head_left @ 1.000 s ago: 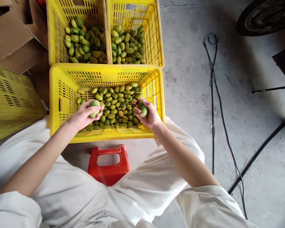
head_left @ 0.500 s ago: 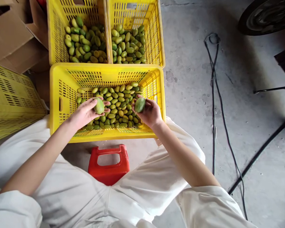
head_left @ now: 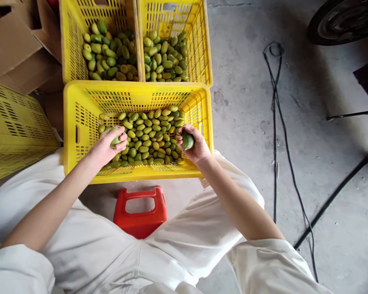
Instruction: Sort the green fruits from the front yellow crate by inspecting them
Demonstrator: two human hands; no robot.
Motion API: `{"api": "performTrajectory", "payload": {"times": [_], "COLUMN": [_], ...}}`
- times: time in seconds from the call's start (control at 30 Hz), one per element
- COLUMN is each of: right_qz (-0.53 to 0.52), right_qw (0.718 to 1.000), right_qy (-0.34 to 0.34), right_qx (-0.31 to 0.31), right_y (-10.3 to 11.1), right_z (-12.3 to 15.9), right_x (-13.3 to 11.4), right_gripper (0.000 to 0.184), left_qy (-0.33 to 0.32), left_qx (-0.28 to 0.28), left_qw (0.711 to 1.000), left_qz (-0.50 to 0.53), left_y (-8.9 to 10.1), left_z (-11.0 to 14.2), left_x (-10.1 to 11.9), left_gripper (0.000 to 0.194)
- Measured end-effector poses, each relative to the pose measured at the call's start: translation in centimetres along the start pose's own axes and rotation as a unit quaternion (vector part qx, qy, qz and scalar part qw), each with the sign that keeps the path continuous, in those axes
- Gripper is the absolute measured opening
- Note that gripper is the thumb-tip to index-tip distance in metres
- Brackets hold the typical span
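Note:
My left hand (head_left: 106,148) is closed round a green mango (head_left: 115,141), partly covered by the fingers. On the other side, my right hand (head_left: 199,146) has its fingers wrapped round a darker green mango (head_left: 188,141), its rounded end toward me. Both hands are above the near yellow plastic crate (head_left: 138,175), left and right of its middle. Below them, many small oval green and yellowish mangoes (head_left: 147,143) cover much of the crate's floor.
Two more yellow crates (head_left: 211,61) with green fruit (head_left: 110,53) stand directly behind. Another yellow crate (head_left: 15,122) and cardboard boxes (head_left: 12,45) are at left. A red plastic stool (head_left: 141,222) is between my legs. Black cables (head_left: 276,98) and a wheel (head_left: 343,22) are at right.
Half a second ago both hands had looser, spread fingers with the mangoes resting in them. Now the fingers are curled round the mangoes, and the hands are slightly farther apart.

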State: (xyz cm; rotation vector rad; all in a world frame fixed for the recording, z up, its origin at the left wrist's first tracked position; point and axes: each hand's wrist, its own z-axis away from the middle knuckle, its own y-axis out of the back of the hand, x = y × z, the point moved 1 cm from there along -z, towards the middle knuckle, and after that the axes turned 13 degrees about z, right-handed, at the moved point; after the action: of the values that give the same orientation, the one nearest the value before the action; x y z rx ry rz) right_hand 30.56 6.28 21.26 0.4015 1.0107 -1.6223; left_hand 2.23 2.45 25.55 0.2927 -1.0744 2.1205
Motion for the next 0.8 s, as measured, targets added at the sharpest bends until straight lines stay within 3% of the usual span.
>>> {"api": "performTrajectory", "payload": {"times": [0.13,0.27,0.43,0.63,0.8], "right_qz": [-0.015,-0.052,-0.04,-0.021,0.006], "right_qw": [1.0,0.999,0.999,1.0,1.0], "right_qy": [-0.004,0.013,0.025,0.009,-0.01], "right_qx": [-0.016,-0.002,-0.006,0.0,-0.019], "right_y": [0.4,0.9,0.5,0.0,-0.2], "right_z": [0.0,-0.5,-0.8,-0.2,0.2], "right_x": [0.0,-0.1,0.2,0.8,0.5], "right_gripper": [0.019,0.023,0.023,0.03,0.042], "left_qy": [0.028,0.002,-0.009,-0.034,-0.031], "left_qx": [0.042,0.067,0.038,-0.025,-0.027], "left_qw": [0.997,0.993,0.996,0.998,0.999], "left_qz": [0.063,0.097,0.082,0.052,0.026], "left_y": [0.5,0.7,0.1,0.0,0.0], "left_z": [-0.5,-0.7,-0.3,-0.1,0.0], "left_x": [0.4,0.4,-0.1,-0.2,-0.3], "left_gripper": [0.036,0.028,0.006,0.031,0.033]}}
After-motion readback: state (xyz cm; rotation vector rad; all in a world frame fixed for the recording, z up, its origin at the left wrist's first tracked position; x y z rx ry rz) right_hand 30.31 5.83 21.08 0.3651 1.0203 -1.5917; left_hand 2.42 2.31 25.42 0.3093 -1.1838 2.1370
